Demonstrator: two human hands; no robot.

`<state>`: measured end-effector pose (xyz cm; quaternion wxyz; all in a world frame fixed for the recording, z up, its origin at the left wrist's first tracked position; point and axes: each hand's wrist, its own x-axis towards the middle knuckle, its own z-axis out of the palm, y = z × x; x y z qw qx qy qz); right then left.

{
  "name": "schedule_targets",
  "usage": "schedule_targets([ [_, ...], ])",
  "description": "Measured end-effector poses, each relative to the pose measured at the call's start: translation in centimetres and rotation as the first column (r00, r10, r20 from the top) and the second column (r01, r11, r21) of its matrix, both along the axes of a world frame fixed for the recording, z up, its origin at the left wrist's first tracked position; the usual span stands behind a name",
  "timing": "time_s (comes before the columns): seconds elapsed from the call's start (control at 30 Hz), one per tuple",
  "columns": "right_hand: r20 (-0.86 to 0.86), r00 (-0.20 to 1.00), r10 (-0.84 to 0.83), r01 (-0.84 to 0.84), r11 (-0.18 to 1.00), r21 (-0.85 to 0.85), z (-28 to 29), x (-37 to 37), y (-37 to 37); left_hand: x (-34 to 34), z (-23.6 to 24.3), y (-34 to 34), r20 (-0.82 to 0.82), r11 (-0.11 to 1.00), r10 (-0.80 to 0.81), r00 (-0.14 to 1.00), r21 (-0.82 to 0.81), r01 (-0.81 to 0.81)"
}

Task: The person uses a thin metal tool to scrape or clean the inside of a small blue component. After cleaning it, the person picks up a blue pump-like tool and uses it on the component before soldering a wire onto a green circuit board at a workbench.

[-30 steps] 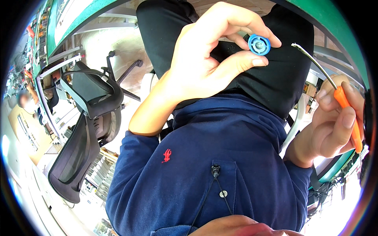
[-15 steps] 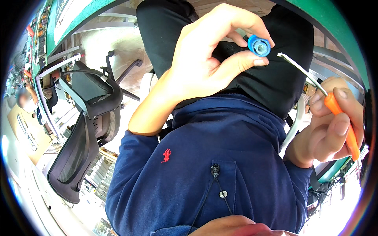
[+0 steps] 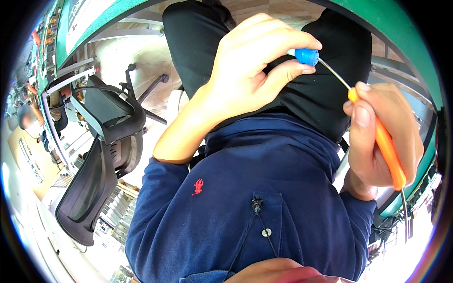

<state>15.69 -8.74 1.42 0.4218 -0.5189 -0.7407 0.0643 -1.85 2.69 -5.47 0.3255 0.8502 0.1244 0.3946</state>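
Observation:
Between the thumb and fingers of my left hand (image 3: 250,66) is a small blue ribbed cap (image 3: 306,56), held above my lap. A pale bit shows at the cap's far side, beside my fingers. My right hand (image 3: 396,122) is closed around the orange handle of a thin metal-shafted tool (image 3: 384,146). The tool's shaft runs up to the cap, and its tip is hidden at or inside the cap's opening. A second thin metal end sticks out below the handle.
A green-topped table (image 3: 401,42) curves around beyond my knees, with metal frame bars beneath. Black office chairs (image 3: 113,113) stand at left. Farther left, another person (image 3: 28,118) sits near a bench. Cables (image 3: 382,231) and circuit boards lie around the edges.
My right hand has moved left, bringing the tool's tip from beside the cap to its opening. My left hand has turned the cap so its opening faces the tool.

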Motion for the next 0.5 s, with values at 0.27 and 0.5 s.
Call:
schedule_targets([
  [0.27, -0.083, 0.988, -0.129, 0.119, 0.986, -0.113, -0.2, -1.2, -0.1, 0.2, -0.4, -1.2, 0.022, 0.987, 0.130, 0.991, -0.095, -0.128],
  [0.5, -0.354, 0.916, -0.190, 0.114, 0.968, -0.223, -2.5, -0.5, -0.4, 0.6, -1.5, -1.5, 0.092, 0.976, 0.210, 0.973, 0.033, -0.214],
])
